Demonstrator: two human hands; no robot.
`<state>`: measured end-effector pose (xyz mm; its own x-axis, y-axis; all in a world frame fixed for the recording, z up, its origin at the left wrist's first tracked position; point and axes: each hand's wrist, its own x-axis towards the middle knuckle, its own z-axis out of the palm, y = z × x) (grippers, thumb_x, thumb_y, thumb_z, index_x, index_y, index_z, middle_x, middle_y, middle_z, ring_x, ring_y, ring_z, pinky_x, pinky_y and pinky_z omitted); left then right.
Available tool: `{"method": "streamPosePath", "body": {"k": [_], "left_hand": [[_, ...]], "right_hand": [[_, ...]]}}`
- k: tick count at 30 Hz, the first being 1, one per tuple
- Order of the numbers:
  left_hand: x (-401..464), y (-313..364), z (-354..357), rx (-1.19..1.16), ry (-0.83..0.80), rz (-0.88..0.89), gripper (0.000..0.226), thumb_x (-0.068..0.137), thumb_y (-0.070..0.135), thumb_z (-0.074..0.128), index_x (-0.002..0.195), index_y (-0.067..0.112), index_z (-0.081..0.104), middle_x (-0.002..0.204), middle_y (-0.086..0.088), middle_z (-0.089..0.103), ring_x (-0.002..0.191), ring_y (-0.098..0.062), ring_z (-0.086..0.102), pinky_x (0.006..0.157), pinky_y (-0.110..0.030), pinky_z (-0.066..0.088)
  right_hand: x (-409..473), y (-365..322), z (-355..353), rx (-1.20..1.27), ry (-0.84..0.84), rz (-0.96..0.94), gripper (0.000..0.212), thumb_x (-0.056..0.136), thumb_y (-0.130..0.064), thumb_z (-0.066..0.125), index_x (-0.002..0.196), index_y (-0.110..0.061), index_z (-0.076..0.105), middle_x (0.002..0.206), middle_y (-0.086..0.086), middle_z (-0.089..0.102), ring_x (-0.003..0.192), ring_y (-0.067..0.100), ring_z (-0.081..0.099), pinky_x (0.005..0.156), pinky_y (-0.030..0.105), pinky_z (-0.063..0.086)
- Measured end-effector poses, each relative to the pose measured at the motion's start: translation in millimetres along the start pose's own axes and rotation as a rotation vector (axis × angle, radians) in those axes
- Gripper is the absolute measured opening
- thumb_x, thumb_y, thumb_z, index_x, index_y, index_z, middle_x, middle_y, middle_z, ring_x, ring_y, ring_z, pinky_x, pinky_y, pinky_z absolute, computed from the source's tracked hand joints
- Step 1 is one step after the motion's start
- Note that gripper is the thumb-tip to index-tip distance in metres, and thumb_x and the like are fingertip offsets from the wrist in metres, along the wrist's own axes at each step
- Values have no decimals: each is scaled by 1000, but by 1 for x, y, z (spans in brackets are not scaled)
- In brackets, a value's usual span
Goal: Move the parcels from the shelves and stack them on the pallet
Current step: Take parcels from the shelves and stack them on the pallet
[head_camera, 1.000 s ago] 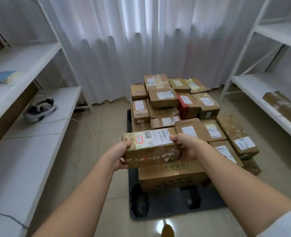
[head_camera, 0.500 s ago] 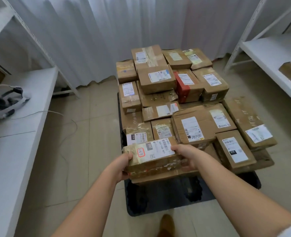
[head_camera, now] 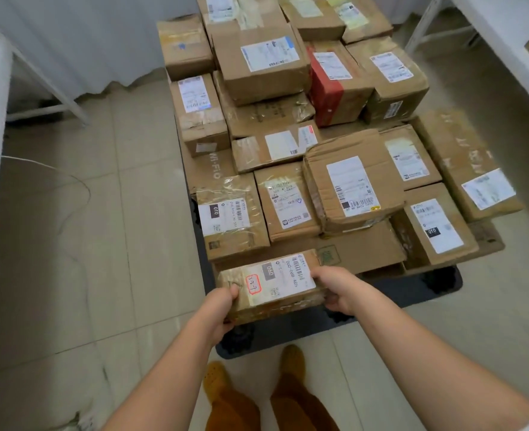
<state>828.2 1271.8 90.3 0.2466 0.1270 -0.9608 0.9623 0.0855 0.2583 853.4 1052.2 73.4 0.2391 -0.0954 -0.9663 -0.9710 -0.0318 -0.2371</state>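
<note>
While both hands grip it by its short ends — left hand (head_camera: pixel 218 309), right hand (head_camera: pixel 339 292) — the long brown cardboard parcel with a white label (head_camera: pixel 271 284) hangs over the near edge of the black pallet (head_camera: pixel 437 283). Its long axis runs left to right between the hands, equally near both; the free spot, on the flat brown carton (head_camera: pixel 362 251) — judged — lies just ahead of it

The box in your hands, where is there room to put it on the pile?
The held parcel, gripped by the left hand and right hand, hangs over the near edge. One bare strip shows on the flat bottom carton, between the held parcel and the dented box. Everywhere behind is packed tight. The pallet rim looks narrow.
</note>
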Motion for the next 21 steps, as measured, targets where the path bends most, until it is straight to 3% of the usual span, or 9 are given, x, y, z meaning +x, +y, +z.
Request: {"method": "streamPosePath", "body": {"k": [3, 6, 8, 11, 14, 16, 19, 21], "left_hand": [[19, -4, -1, 19, 20, 7, 25, 105, 26, 45, 127, 19, 51, 107, -3, 63, 98, -21, 57, 104, -46, 41], [32, -6, -2, 30, 26, 9, 27, 105, 26, 45, 130, 21, 48, 118, -4, 61, 114, -26, 53, 112, -51, 35], [40, -6, -4, 32, 28, 29, 28, 104, 25, 45, 132, 22, 48, 125, -4, 59, 124, -28, 50, 114, -54, 32], [51, -6, -8, 29, 41, 59, 26, 104, 25, 45, 130, 23, 49, 126, -4, 60, 123, -28, 52, 112, -55, 34], [58, -6, -12, -16, 74, 68, 26, 105, 22, 43, 129, 22, 51, 123, -4, 63, 119, -26, 54, 114, -54, 33], [60, -5, -14, -47, 87, 86, 27, 106, 20, 40, 131, 21, 51, 114, -1, 64, 112, -22, 55, 113, -47, 33], [54, -1, -13, -63, 118, 149, 32, 107, 14, 38, 137, 17, 48, 95, 6, 58, 99, -15, 50, 94, -35, 37], [53, 1, -13, -63, 130, 176, 36, 107, 10, 37, 141, 15, 46, 103, 4, 57, 99, -14, 49, 87, -33, 37]], "right_hand": [[13, 3, 9, -17, 18, -16, 21, 97, -22, 54, 116, -15, 61, 94, 4, 75, 88, 18, 69, 72, 30, 51], [25, 5, 15, -2, 10, -47, 26, 97, -19, 51, 123, -15, 57, 95, 4, 74, 89, 18, 68, 91, 37, 51], [31, 7, 18, 1, -1, -68, 29, 98, -17, 50, 126, -15, 54, 93, 1, 72, 86, 15, 65, 93, 37, 46], [35, 8, 21, 7, -15, -104, 40, 97, -17, 53, 137, -19, 46, 101, 1, 69, 91, 13, 60, 98, 41, 41], [45, 9, 25, 22, -31, -130, 56, 96, -19, 57, 147, -21, 36, 122, 5, 64, 113, 21, 56, 108, 45, 36], [53, 8, 29, 24, -46, -139, 57, 95, -20, 58, 148, -22, 35, 132, 6, 58, 124, 24, 51, 105, 44, 37], [60, 7, 34, -19, -82, -137, 56, 93, -24, 59, 146, -24, 41, 133, 2, 58, 123, 22, 50, 96, 40, 39], [63, 8, 37, -29, -90, -126, 56, 93, -26, 60, 145, -25, 42, 132, 1, 58, 121, 22, 52, 91, 38, 41]]}}
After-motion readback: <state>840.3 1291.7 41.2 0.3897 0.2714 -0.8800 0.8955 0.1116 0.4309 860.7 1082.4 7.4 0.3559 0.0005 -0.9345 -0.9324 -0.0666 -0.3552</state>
